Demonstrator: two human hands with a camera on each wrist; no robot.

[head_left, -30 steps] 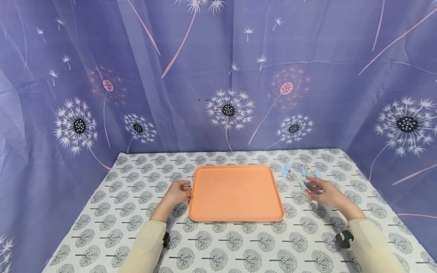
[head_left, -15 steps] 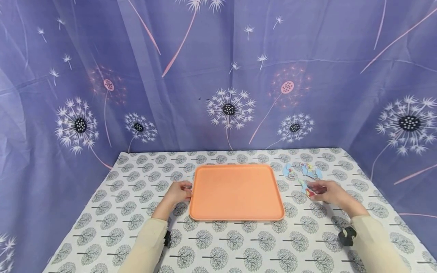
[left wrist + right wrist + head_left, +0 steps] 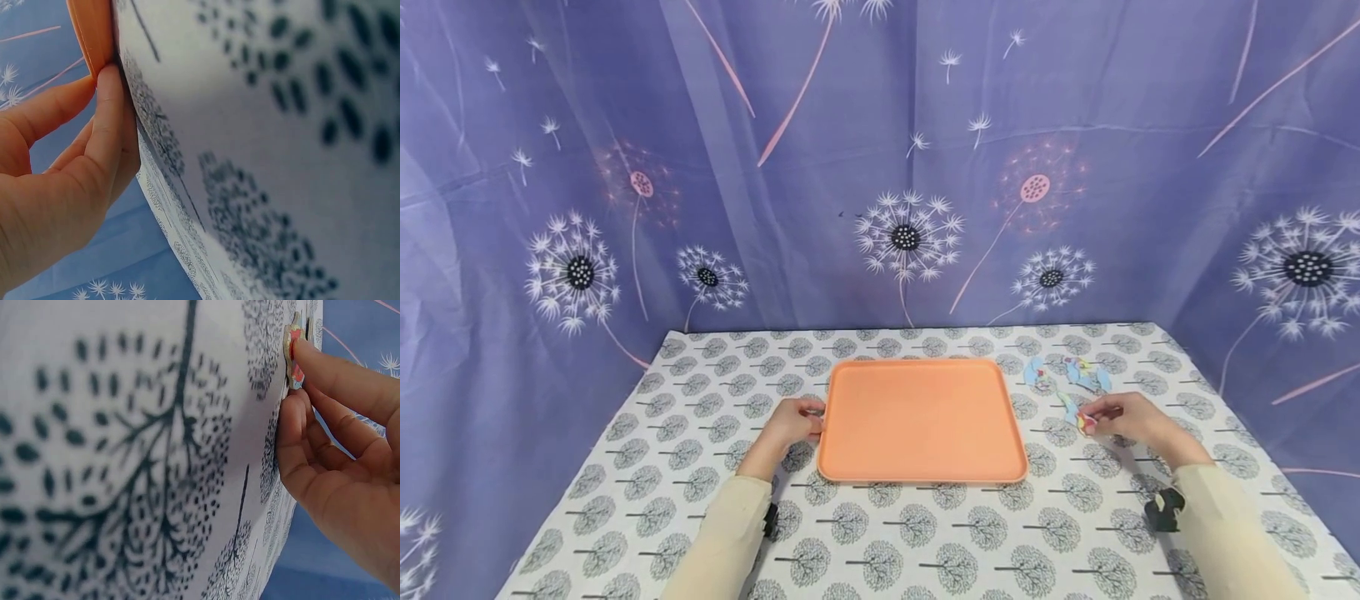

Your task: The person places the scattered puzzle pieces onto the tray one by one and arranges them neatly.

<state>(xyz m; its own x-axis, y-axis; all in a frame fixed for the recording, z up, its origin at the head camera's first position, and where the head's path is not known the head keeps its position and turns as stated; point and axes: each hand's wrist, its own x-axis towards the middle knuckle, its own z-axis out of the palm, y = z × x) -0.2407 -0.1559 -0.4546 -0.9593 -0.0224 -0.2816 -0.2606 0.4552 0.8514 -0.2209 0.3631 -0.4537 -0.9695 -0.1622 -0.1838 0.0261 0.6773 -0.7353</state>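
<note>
The orange rectangular tray (image 3: 922, 421) lies flat in the middle of the table. My left hand (image 3: 792, 422) is at its left side, and in the left wrist view the thumb and forefinger pinch the edge of the tray (image 3: 94, 37). Right of the tray, my right hand (image 3: 1131, 419) pinches the near, red end of a flat, colourful puzzle piece (image 3: 1069, 407) between thumb and fingers. The right wrist view shows the thumb over the red face of this puzzle piece (image 3: 295, 353) and its pale, thick edge, close to the tablecloth. The other fingers rest low by the cloth.
Behind the held piece lie a light-blue puzzle piece (image 3: 1036, 372) and a cluster of blue and yellow pieces (image 3: 1087, 377). A white tablecloth (image 3: 880, 533) with grey tree prints covers the table. A purple dandelion curtain (image 3: 805, 250) hangs along the back and sides.
My right hand has come down onto the near puzzle piece, and its fingers have closed on the red end. The left hand stays at the tray's left edge.
</note>
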